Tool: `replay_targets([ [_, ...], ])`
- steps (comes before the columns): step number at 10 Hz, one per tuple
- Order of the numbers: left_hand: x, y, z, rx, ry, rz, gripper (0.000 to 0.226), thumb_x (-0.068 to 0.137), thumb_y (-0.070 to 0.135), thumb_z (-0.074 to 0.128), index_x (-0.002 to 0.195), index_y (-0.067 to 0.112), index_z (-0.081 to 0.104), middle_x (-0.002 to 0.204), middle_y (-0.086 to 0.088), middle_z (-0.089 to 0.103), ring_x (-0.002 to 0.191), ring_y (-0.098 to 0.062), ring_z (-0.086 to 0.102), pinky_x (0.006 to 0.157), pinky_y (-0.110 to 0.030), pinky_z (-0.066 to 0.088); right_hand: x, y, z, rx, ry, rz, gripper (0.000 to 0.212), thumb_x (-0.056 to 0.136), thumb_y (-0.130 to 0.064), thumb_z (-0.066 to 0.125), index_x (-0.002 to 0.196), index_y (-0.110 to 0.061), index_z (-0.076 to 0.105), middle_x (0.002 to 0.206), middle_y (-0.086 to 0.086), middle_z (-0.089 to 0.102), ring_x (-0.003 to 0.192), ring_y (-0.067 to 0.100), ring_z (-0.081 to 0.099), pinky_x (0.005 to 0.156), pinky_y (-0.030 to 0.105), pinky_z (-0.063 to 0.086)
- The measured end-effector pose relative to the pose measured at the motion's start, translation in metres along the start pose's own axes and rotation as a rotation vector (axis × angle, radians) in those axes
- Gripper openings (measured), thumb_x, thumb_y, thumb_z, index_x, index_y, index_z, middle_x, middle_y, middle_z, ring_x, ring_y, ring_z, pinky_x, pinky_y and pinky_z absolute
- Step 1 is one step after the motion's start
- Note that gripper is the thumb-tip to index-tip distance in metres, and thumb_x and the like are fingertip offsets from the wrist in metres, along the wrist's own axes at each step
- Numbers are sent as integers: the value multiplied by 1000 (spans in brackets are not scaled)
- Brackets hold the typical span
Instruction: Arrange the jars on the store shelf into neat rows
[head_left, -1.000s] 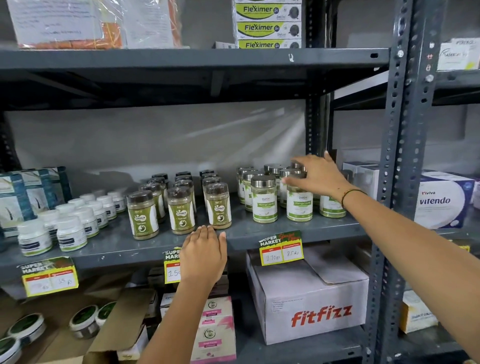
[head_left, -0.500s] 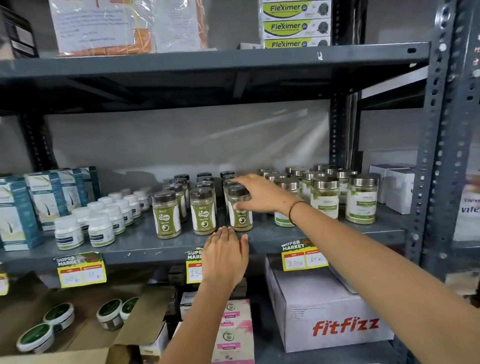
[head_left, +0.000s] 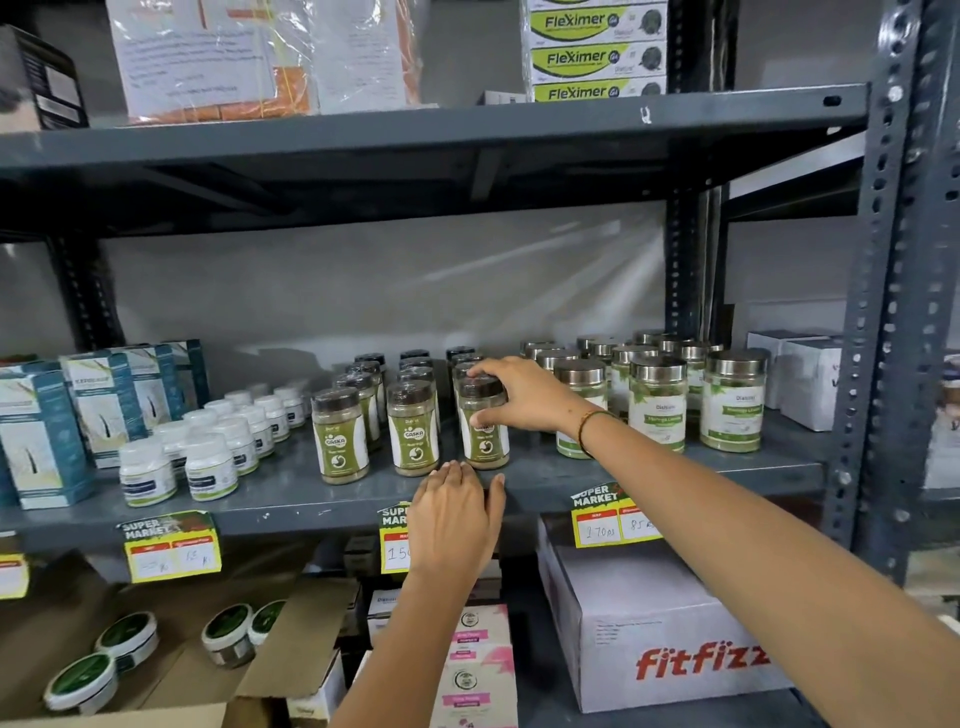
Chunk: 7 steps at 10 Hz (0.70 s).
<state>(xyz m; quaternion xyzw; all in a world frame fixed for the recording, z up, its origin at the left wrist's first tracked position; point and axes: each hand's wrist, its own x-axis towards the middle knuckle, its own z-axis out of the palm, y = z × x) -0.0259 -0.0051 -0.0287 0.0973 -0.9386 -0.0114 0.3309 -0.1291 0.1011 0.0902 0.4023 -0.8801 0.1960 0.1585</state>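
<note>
- Jars with dark brown lids and green-and-white labels (head_left: 483, 421) stand in three files running back from the front edge of the grey metal shelf (head_left: 675, 478), near its middle; I count the rightmost front jar as the one in hand.
- My right hand (head_left: 524, 397) wraps that jar, thumb low on the label, fingers over the lid, so I judge it is being nudged level with its two front neighbours (head_left: 413, 428).
- My left hand (head_left: 454, 512) lies flat on the shelf's front edge, fingers together, holding nothing, probably to brace.
- Silver-lidded clear jars (head_left: 657, 402) stand in rows just right, already tidy, it seems.
- White small bottles (head_left: 210, 457) line the left side.
</note>
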Motion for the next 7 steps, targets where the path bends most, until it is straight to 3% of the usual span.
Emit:
replay_targets([
  [3, -1, 1, -3, -27, -8, -4, 64, 97, 51, 25, 126, 4, 57, 132, -14, 61, 125, -24, 52, 108, -35, 38, -3, 0, 2, 0, 20, 9, 80, 79, -49, 74, 147, -27, 39, 144, 9, 49, 132, 28, 46, 105, 43, 41],
  [4, 1, -1, -10, -87, -3, 5, 53, 96, 50, 30, 104, 10, 64, 109, -10, 69, 103, -25, 62, 85, -36, 49, -7, 2, -1, 61, 87, 6, 88, 78, -53, 73, 151, -24, 33, 148, 10, 46, 134, 27, 46, 108, 42, 41],
  [5, 6, -7, -19, -167, -32, -13, 45, 96, 49, 35, 85, 15, 61, 85, -8, 69, 81, -31, 62, 62, -37, 41, -16, 2, -14, 66, 175, 30, 86, 80, -58, 67, 151, -25, 33, 151, 9, 41, 130, 27, 51, 106, 47, 44],
  [7, 23, -13, -54, -241, 66, -5, 31, 91, 33, 46, 69, 18, 62, 66, 1, 64, 61, -23, 58, 54, -32, 41, -40, -8, -52, 205, 531, -52, 60, 91, -46, 59, 144, -21, 45, 141, 6, 49, 124, 21, 53, 101, 45, 49],
])
